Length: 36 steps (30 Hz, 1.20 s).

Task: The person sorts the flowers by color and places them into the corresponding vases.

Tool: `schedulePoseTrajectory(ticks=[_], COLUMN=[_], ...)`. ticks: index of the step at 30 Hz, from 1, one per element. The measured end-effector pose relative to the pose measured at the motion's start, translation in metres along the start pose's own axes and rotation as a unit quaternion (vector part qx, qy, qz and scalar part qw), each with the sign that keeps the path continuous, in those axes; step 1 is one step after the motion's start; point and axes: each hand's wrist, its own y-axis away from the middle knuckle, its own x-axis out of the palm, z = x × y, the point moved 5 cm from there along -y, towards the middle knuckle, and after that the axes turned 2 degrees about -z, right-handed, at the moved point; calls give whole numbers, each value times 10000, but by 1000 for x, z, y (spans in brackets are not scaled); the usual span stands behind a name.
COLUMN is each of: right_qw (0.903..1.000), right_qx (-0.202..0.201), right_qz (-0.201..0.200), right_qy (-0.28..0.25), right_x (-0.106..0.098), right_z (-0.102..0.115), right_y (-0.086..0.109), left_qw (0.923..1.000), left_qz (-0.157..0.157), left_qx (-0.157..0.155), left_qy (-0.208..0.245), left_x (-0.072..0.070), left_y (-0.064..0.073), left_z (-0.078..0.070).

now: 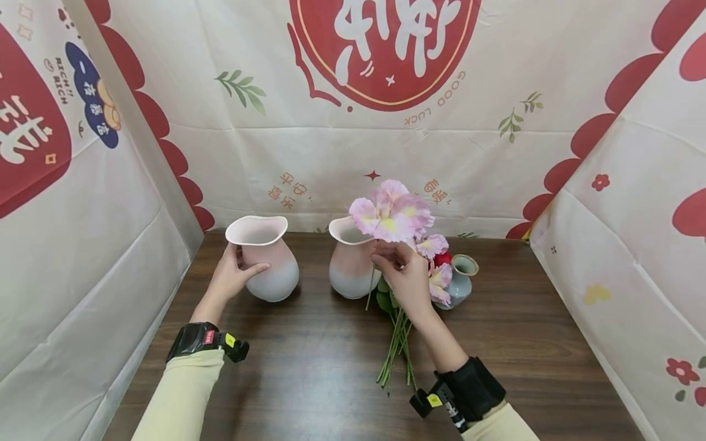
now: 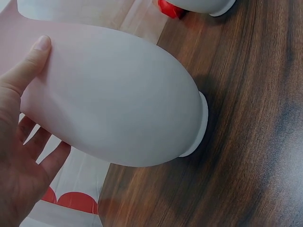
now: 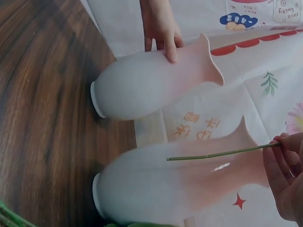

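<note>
The right grip [image 1: 405, 278] is narrow, thumb and fingertips pinching a pink-and-yellow flower [image 1: 388, 214] by its green stem [image 3: 213, 155], just under the bloom. The flower is held up off the desk [image 1: 309, 367], at the right of the middle vase [image 1: 349, 269]; in the right wrist view the stem's free end passes in front of that vase, and whether they touch cannot be told.

The left grip [image 1: 230, 278] is curled round the neck of the left vase [image 1: 274, 275], thumb on the near side and fingers round the left. This vase stands upright, pink above and pale grey below, with a wavy rim. The middle vase, of similar shape and colour, stands upright to its right, well apart from it.

Beneath and to the right of the right grip, a bunch of green stems [image 1: 394, 349] lies with its cut ends toward the near side. Pink blossoms [image 1: 440, 285] and a partly hidden red bloom [image 1: 443, 259] are at its far end, just beside a small blue-grey vase [image 1: 459, 286] at the right. Farther out, white printed cloth [image 1: 331, 147] rises behind the desk.
</note>
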Motion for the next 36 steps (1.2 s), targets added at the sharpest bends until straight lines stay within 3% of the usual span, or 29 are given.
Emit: schedulePoseTrajectory(ticks=[10, 36], right_qw=[9990, 9923], right_qx=[-19, -1028], right_qz=[158, 266], right_qy=[-410, -637], right_x=[24, 79], right_z=[18, 80], right_y=[-11, -62], left_qw=[9999, 9998], left_qz=[28, 55], left_qx=[101, 186], left_qy=[-132, -98], left_x=[-1, -4], left_y=[-1, -1], left_z=[2, -3])
